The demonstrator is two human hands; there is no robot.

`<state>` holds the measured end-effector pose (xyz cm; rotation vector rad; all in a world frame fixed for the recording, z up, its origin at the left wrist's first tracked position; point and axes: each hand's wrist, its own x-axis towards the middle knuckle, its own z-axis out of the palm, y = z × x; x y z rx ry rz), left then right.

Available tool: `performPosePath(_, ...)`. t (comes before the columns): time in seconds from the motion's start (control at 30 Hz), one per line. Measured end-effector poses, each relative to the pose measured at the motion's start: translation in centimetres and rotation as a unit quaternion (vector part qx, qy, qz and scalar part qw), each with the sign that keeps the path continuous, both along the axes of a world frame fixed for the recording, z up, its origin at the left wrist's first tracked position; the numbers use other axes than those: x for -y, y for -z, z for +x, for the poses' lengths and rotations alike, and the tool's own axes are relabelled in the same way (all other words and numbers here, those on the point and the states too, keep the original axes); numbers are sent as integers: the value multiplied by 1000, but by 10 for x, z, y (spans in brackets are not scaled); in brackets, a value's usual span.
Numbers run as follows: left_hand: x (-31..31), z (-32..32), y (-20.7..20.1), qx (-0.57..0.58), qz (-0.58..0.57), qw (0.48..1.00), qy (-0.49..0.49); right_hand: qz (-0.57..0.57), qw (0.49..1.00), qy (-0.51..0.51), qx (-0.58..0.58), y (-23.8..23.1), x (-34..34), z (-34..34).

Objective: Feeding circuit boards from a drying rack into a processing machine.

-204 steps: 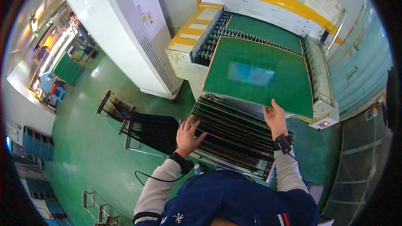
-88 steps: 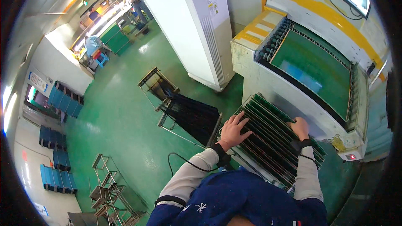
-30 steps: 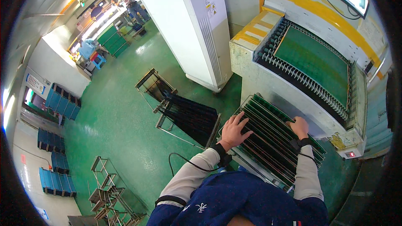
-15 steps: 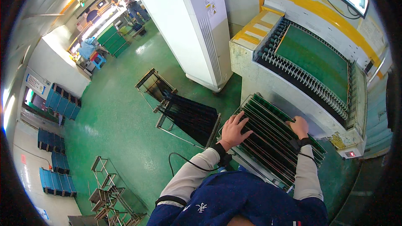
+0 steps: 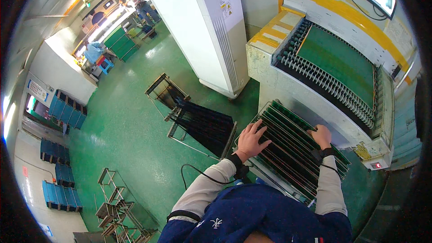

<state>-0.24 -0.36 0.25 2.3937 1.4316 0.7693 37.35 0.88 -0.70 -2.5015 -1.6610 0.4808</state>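
Note:
In front of me stands a rack of thin green panels (image 5: 288, 148), set on edge in rows with narrow gaps. My left hand (image 5: 251, 141) rests at the left ends of the panels, its fingers stretched and apart. At the right side of the rack, my right hand (image 5: 321, 137) is closed, its curled fingertips at the edge of one panel. Its palm side is hidden. Beyond the rack, a flat green panel (image 5: 337, 65) lies on the rollers (image 5: 324, 76) of a machine.
The roller machine's pale body (image 5: 288, 92) stands close past the rack. Left of me is a second rack of dark panels (image 5: 204, 123). A tall white cabinet (image 5: 202, 27) rises ahead. Metal frames (image 5: 114, 209) and blue racks (image 5: 63, 195) stand left. People (image 5: 143, 6) are far off.

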Motion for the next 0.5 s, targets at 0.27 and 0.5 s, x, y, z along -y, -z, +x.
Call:
performPosePath(0.27,1,0,-1,7,-1,1000,-3,13,1000,-7,8,7,-1,3)
performPosePath(0.5,0,-1,3,-7,0,1000,-1,5,1000,-4,-2,5,-2,3)
